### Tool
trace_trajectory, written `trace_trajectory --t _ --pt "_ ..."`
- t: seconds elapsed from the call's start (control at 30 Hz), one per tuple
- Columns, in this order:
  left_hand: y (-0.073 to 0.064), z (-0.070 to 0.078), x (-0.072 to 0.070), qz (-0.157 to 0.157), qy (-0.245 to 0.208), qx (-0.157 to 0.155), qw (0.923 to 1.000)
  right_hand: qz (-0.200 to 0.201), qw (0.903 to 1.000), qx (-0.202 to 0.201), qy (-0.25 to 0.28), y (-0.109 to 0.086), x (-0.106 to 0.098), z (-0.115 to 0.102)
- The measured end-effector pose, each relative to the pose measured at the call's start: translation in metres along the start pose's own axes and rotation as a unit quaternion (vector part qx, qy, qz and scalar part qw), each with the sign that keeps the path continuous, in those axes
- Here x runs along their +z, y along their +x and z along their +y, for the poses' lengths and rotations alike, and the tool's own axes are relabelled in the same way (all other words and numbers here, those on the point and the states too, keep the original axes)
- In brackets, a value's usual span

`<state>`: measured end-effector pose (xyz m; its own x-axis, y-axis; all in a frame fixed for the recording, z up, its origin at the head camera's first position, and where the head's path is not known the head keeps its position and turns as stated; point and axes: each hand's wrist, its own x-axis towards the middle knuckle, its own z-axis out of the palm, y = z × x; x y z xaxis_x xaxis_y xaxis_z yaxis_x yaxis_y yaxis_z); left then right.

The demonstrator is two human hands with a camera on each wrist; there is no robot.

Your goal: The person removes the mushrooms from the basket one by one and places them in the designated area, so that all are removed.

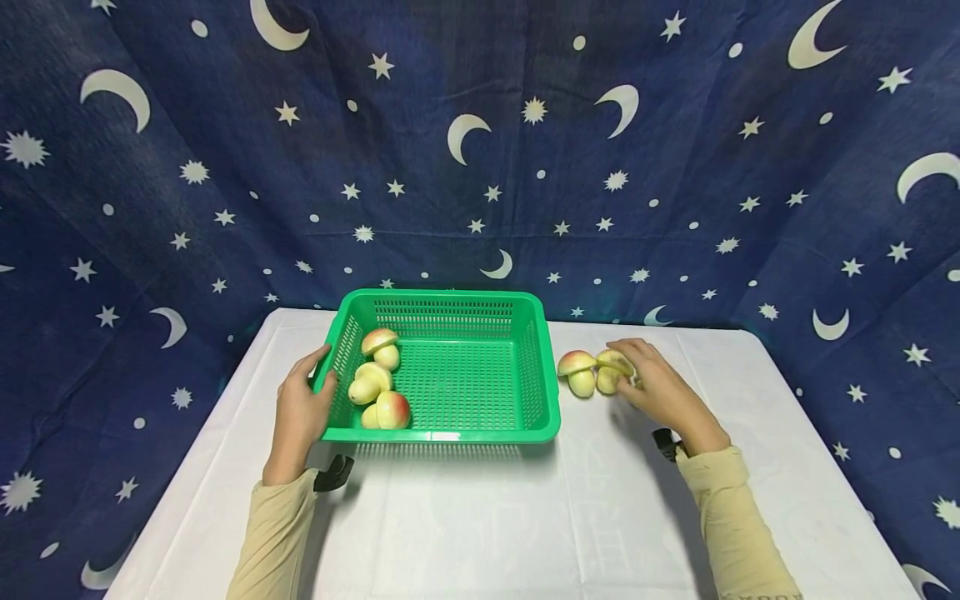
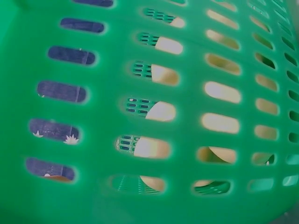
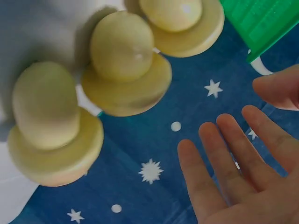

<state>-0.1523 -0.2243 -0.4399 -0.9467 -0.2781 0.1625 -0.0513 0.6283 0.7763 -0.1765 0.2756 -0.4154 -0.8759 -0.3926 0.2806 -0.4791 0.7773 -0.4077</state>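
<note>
On the left, my left hand (image 1: pixel 302 406) rests against the outer left side of a green plastic basket (image 1: pixel 450 435), its fingertips and thumb right at the rim. The left wrist view is filled by the slotted basket wall (image 2: pixel 103 116), with no fingers clearly showing. Inside the basket, along its left side, lie three pale yellow toy mushrooms (image 1: pixel 371 382) with reddish tints on their caps. My right hand (image 1: pixel 658 387) hovers at more mushrooms (image 1: pixel 578 372) right of the basket. In the right wrist view its fingers are extended, apart from three mushrooms (image 3: pixel 126 51).
A white cloth covers the table (image 1: pixel 480 525). Behind it hangs a dark blue curtain (image 1: pixel 420 150) with moons and stars. Dark straps (image 1: pixel 334 473) sit at both wrists, below tan sleeves.
</note>
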Motion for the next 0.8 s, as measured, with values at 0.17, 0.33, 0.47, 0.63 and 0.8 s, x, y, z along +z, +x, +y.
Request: trace_trajectory --t 0.17,0.33,0.47,0.63,0.8 --pt "0.000 -0.001 0.000 0.001 -0.002 0.002 1.0000 -0.016 0.9997 0.015 -0.011 0.005 0.001 -0.012" --pt "0.001 -0.001 0.001 0.000 -0.003 0.001 1.0000 -0.018 0.9994 0.023 -0.018 0.009 0.002 -0.022" --pt "0.001 -0.001 0.000 0.000 -0.003 0.001 1.0000 -0.026 0.9996 0.009 0.006 0.013 0.004 -0.029" --pt "0.000 -0.001 0.000 0.001 -0.003 0.002 1.0000 -0.029 0.9994 -0.003 0.017 0.015 0.007 -0.038" --pt "0.001 -0.001 0.000 0.001 -0.005 0.001 1.0000 -0.021 0.9995 -0.017 0.016 0.019 0.009 -0.046"
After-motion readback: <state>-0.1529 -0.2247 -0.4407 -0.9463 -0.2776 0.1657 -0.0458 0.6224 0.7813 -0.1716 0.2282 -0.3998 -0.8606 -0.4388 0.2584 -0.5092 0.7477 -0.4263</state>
